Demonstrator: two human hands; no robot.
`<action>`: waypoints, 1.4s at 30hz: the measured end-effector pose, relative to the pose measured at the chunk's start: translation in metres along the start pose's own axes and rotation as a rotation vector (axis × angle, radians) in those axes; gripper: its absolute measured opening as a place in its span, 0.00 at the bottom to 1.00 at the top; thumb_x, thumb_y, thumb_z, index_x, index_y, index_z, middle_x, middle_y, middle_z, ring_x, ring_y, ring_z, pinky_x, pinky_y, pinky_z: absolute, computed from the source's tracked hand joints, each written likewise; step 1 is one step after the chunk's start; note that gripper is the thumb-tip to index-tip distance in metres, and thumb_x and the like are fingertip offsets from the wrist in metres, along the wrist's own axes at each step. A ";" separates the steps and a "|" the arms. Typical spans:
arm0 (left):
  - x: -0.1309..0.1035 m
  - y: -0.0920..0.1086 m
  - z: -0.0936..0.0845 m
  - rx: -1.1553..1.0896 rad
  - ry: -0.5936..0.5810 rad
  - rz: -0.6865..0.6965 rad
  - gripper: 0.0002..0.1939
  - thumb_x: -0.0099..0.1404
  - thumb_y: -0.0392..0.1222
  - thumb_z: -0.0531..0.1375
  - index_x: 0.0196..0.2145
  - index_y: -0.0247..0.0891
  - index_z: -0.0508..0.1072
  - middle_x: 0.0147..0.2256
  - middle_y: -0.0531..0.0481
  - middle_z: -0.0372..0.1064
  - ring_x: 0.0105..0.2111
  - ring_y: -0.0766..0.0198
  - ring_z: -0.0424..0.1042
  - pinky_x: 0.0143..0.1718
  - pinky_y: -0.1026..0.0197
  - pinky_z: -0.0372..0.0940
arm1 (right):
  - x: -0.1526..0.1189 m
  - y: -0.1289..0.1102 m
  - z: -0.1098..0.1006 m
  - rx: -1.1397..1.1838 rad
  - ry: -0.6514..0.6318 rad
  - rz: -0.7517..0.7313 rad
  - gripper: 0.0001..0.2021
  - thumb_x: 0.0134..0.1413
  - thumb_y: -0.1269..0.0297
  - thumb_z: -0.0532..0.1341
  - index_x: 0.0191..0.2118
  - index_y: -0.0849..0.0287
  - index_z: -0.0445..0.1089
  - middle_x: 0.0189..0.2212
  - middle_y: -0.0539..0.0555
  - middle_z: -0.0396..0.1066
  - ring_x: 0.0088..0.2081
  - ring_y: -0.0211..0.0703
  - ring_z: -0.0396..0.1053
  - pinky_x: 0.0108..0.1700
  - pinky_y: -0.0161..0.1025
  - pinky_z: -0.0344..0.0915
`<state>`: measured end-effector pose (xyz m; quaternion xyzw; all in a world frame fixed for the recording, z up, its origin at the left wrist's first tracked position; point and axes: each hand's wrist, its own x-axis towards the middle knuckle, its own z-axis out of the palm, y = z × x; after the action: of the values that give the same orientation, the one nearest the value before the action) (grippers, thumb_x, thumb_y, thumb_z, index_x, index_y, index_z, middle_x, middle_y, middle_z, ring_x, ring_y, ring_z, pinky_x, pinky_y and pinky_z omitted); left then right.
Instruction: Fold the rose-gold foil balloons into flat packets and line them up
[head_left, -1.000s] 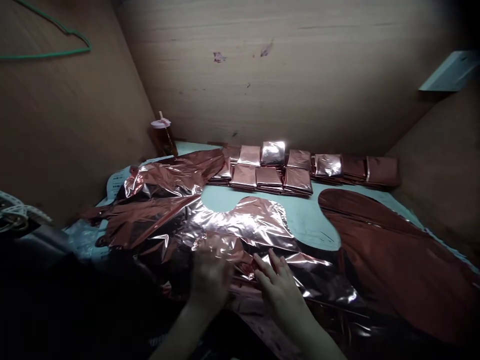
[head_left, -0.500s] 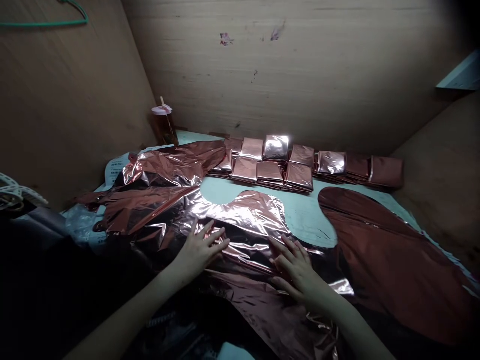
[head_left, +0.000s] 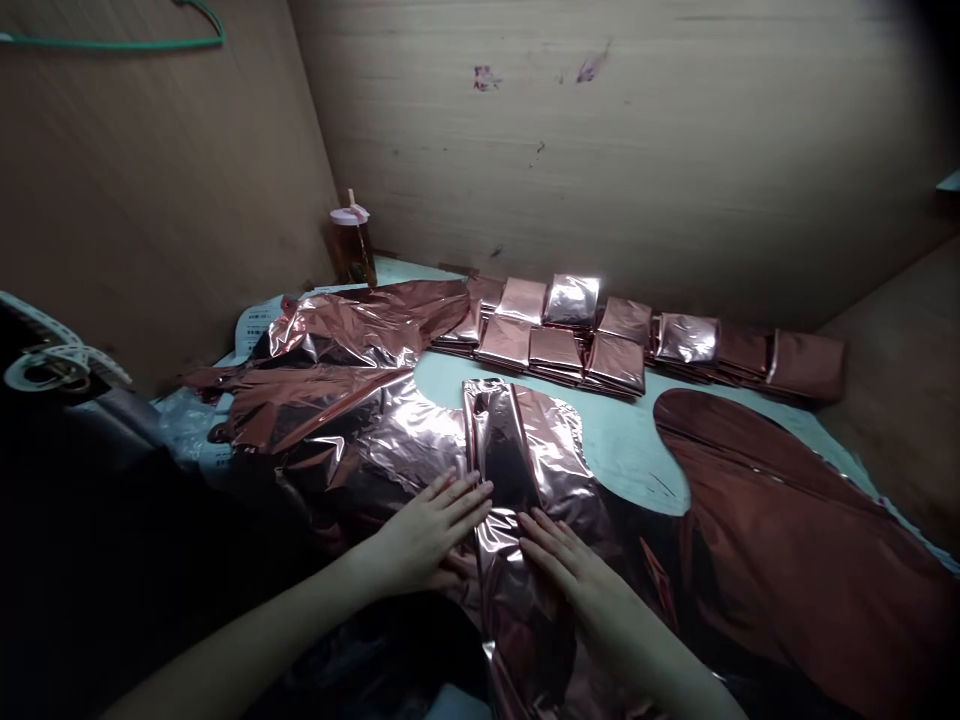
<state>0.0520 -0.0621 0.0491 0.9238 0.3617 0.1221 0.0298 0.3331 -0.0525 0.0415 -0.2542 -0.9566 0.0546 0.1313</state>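
Note:
A flat rose-gold foil balloon (head_left: 375, 430) with curved edges lies spread over the table in front of me. A narrow folded strip of the foil (head_left: 502, 440) runs from its upper edge down towards my body. My left hand (head_left: 431, 520) lies flat with straight fingers at the strip's left edge. On the strip's right side rests my right hand (head_left: 566, 565), its fingers stretched out and touching the foil. Neither hand grips anything. The foil under both palms is hidden.
Folded foil packets (head_left: 555, 345) stand in rows along the back wall. A lidded cup with a straw (head_left: 352, 245) is at the back left corner. More foil (head_left: 810, 540) spreads to the right over the pale green tabletop (head_left: 622, 450). A green hanger (head_left: 120, 44) hangs upper left.
Part of the foil is now folded into an upright strip between my hands. My hands have come closer together, and the view has shifted slightly to the left.

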 end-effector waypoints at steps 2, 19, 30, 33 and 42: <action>-0.006 0.008 0.010 0.057 0.210 0.077 0.24 0.66 0.37 0.61 0.58 0.30 0.67 0.57 0.41 0.69 0.59 0.54 0.64 0.66 0.52 0.52 | -0.003 0.002 -0.003 0.051 -0.015 -0.056 0.36 0.54 0.83 0.48 0.69 0.61 0.50 0.69 0.59 0.49 0.70 0.48 0.44 0.65 0.50 0.59; 0.026 0.044 0.033 -0.152 0.643 -0.852 0.19 0.68 0.36 0.55 0.56 0.35 0.65 0.27 0.52 0.67 0.32 0.58 0.70 0.41 0.54 0.67 | 0.079 -0.028 0.027 0.191 0.323 0.881 0.09 0.64 0.64 0.51 0.40 0.60 0.67 0.30 0.55 0.71 0.29 0.45 0.70 0.30 0.38 0.61; 0.032 -0.004 -0.015 -0.013 -0.140 -0.432 0.36 0.65 0.37 0.57 0.68 0.41 0.51 0.70 0.41 0.40 0.68 0.43 0.44 0.66 0.33 0.36 | 0.072 0.014 0.011 -0.049 -0.078 0.269 0.36 0.64 0.56 0.51 0.72 0.59 0.39 0.72 0.57 0.38 0.71 0.58 0.32 0.68 0.66 0.33; 0.002 -0.004 -0.029 -0.153 -0.219 -0.217 0.45 0.66 0.57 0.57 0.70 0.36 0.40 0.71 0.39 0.36 0.70 0.46 0.40 0.68 0.37 0.34 | 0.052 0.007 0.001 0.069 -0.125 0.074 0.52 0.54 0.37 0.57 0.72 0.64 0.33 0.72 0.61 0.33 0.72 0.57 0.31 0.70 0.60 0.37; -0.020 -0.002 -0.004 -0.157 0.125 -0.252 0.17 0.70 0.34 0.54 0.55 0.40 0.70 0.57 0.46 0.69 0.52 0.54 0.65 0.56 0.50 0.57 | 0.031 -0.011 0.022 0.317 0.247 0.071 0.29 0.62 0.75 0.49 0.67 0.58 0.54 0.64 0.60 0.59 0.68 0.48 0.51 0.63 0.53 0.61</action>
<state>0.0356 -0.0745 0.0489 0.8565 0.4652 0.2026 0.0942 0.2959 -0.0471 0.0286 -0.2687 -0.9032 0.1774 0.2839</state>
